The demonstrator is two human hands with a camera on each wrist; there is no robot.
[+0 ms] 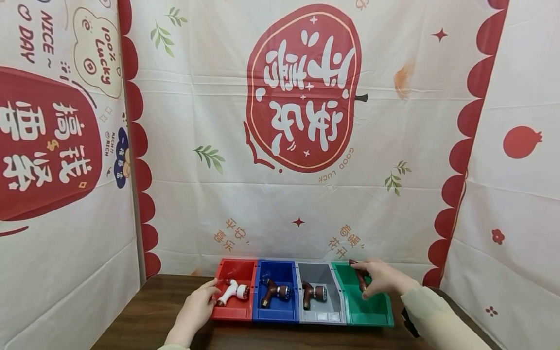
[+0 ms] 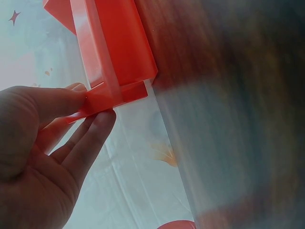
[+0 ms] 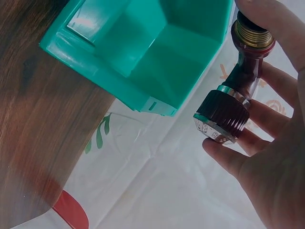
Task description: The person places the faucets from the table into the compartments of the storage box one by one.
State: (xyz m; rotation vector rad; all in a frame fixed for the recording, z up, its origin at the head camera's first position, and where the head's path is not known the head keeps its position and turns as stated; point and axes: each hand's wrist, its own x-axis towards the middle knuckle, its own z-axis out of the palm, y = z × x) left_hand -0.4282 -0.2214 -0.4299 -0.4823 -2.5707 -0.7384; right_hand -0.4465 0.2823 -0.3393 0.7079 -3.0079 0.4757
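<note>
Four joined bins stand in a row on the table: red (image 1: 236, 313), blue (image 1: 277, 315), grey (image 1: 321, 317) and green (image 1: 372, 318). My left hand (image 1: 198, 305) pinches the rim of the red bin (image 2: 126, 43) between thumb and fingers. Above the green bin (image 3: 138, 62), my right hand (image 1: 385, 278) holds a dark brown tap (image 3: 238, 90) with a brass threaded end and a ribbed knob. A white tap (image 1: 232, 290) lies in the red bin, a brown tap (image 1: 272, 290) in the blue one, and another brown tap (image 1: 310, 293) in the grey one.
The bins stand on a dark wooden table (image 1: 153, 311). Behind it hangs a printed white cloth (image 1: 280, 209), with more cloth walls on the left (image 1: 65, 272) and right (image 1: 516, 204). A black item (image 1: 409, 323) sits by my right wrist.
</note>
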